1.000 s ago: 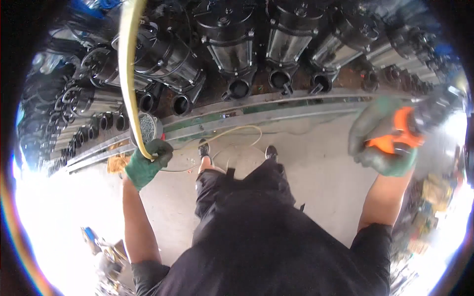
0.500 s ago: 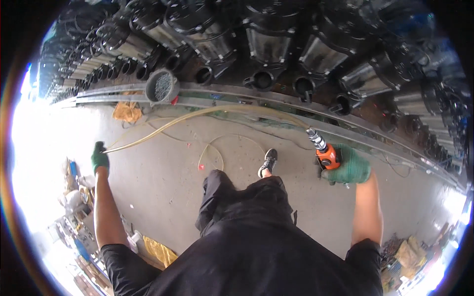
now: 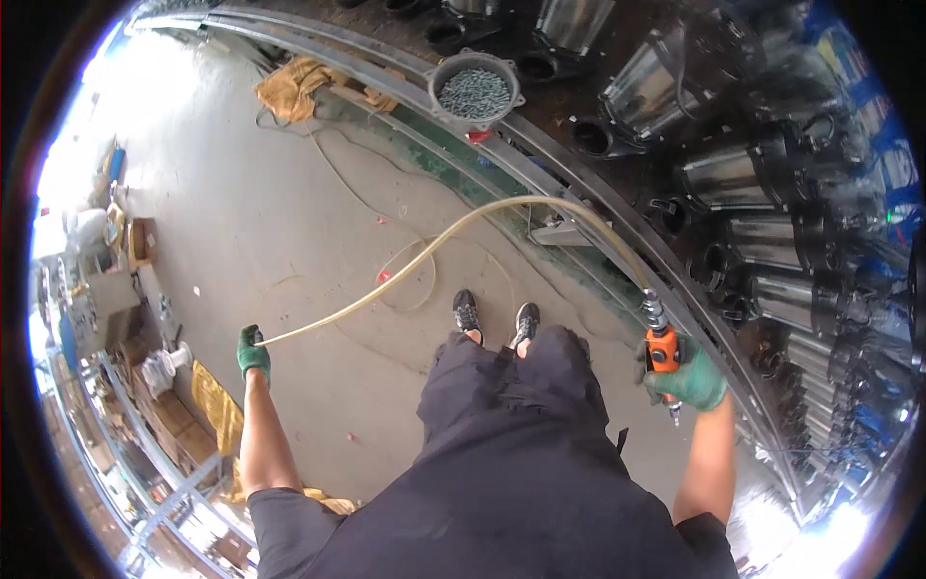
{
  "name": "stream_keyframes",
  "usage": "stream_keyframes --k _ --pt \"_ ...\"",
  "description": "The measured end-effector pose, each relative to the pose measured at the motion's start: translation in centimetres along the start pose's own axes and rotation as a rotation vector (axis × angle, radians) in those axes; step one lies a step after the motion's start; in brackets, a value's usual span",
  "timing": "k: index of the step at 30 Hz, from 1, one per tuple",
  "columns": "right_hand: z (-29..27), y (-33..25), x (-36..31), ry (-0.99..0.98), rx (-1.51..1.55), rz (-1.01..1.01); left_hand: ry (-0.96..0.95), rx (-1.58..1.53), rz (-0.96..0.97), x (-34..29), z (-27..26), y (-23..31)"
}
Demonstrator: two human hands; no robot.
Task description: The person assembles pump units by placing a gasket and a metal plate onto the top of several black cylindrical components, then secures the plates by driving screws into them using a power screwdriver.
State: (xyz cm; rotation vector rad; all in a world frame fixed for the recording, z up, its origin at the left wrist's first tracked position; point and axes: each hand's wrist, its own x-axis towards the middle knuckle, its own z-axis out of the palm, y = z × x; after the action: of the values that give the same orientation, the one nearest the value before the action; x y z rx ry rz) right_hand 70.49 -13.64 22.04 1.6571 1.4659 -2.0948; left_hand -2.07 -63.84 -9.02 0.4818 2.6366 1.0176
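Note:
My right hand (image 3: 696, 374), in a green glove, is wrapped round an orange air screwdriver (image 3: 664, 351) with a metal hose fitting at its top and a thin tip at its lower end. From the fitting a yellowish air hose (image 3: 439, 240) arches across in front of me to the left. My left hand (image 3: 254, 354), gloved in green too, is closed round the hose, out to the left over the floor. Ahead, a round grey bowl (image 3: 438, 108) full of small screws (image 3: 473, 94) rests on the metal rail, apart from both hands.
Metal rails (image 3: 540, 179) curve along the front and right side. Behind them stand rows of black-and-silver canisters (image 3: 723, 179). A loop of hose (image 3: 434, 280) lies on the grey floor (image 3: 231, 212). Shelving (image 3: 154, 482) and boxes (image 3: 174, 415) are on the left, an orange sack (image 3: 292, 89) far ahead.
My view has swung left, so the bowl appears farther right and the canisters fill the right side. Both shoes now show. The screwdriver points more upright; both hands keep their hold.

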Motion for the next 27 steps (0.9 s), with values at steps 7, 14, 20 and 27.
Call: stream_keyframes --k 7,14,20,27 --pt "1.7 -7.1 3.6 -0.112 -0.252 0.005 0.091 0.141 -0.081 -7.2 0.3 0.6" --pt "-2.6 -5.9 7.5 -0.293 -0.586 -0.315 0.085 0.057 -0.274 -16.8 2.8 5.4" --pt "-5.9 -4.7 8.5 -0.415 -0.733 -0.422 0.032 0.180 -0.309 -26.5 4.7 6.8" --pt "-11.1 -3.3 7.2 -0.357 -0.426 -0.386 0.121 0.299 -0.211 -20.0 6.8 12.9"
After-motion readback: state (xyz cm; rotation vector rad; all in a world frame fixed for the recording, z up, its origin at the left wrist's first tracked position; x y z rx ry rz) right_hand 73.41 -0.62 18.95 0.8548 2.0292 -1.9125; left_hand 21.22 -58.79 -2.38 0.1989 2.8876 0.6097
